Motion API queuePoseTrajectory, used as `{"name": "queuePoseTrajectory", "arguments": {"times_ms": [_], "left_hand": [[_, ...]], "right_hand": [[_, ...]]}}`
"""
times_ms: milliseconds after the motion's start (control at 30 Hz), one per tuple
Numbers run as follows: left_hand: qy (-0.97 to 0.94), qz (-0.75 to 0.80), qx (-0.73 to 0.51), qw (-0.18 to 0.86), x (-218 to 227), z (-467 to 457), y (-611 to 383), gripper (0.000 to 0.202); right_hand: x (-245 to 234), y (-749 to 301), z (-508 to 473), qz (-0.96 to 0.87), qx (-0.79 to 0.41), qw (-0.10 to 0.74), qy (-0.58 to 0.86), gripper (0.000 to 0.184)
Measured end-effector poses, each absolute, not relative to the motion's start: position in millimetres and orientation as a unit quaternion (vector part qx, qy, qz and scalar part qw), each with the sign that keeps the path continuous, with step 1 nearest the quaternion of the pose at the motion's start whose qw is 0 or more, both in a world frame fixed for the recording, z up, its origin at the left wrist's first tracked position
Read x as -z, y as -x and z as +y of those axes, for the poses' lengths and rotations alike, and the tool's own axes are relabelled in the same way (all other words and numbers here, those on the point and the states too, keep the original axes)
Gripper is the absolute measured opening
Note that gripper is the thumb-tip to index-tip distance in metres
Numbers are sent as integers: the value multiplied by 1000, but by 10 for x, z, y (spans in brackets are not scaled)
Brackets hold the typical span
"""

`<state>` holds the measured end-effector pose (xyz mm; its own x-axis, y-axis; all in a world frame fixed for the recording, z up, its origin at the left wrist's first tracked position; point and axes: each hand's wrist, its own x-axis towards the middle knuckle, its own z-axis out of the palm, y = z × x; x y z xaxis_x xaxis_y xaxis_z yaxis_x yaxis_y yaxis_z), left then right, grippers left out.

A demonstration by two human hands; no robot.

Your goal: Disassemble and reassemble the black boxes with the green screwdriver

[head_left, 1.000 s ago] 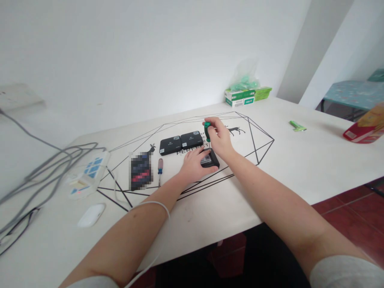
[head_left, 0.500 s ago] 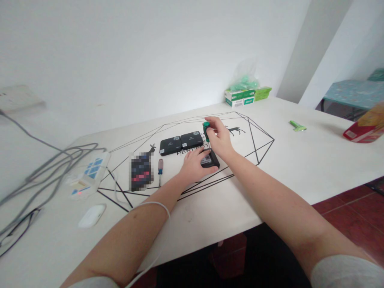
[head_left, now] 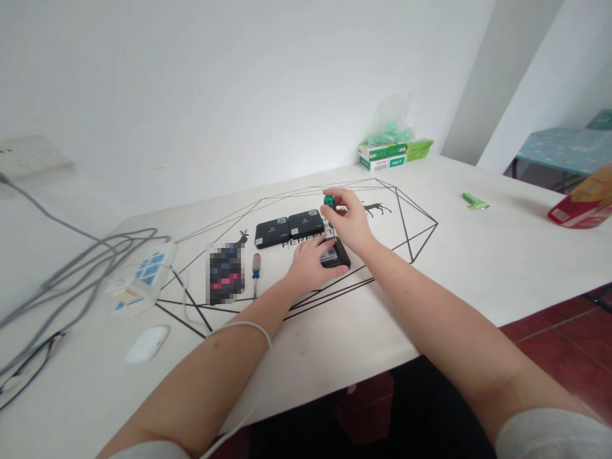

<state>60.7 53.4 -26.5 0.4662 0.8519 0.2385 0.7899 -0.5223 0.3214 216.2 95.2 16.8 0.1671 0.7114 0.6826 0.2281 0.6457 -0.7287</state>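
My right hand is closed around the green-and-black handle of a screwdriver, which stands upright over a black box. The fingers cover much of the handle, and I cannot make out the tip. My left hand grips that box against the table, its thumb along the near side and its fingers across the top. A pale label shows between the fingers. Just beyond lie two similar flat black boxes, a left one and a right one, side by side. A second screwdriver rests left of my left hand.
A blurred-out dark item lies on the white table. Leftward are a power strip, a white case and looped grey cables. Green-and-white boxes stand at the back. A red package sits far right.
The fingers of my right hand have shifted slightly around the screwdriver's handle. My left hand and the black box stay where they were.
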Motion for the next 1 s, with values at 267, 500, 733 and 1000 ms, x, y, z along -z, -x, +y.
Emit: {"name": "queuePoseTrajectory", "arguments": {"times_ms": [267,500,733,1000], "left_hand": [[-852,483,-188,82,284,551,-605,76],[-853,479,-187,83,254,536,-611,75],[-851,483,-187,86,246,524,-607,76],[-851,483,-182,95,199,503,-623,71]], "right_hand": [[-121,-2155,974,-626,-223,670,330,30],[-163,-2155,933,-634,-137,664,372,31],[-141,-2145,926,-612,-215,678,346,30],[-157,-2154,931,-630,-157,664,371,33]]}}
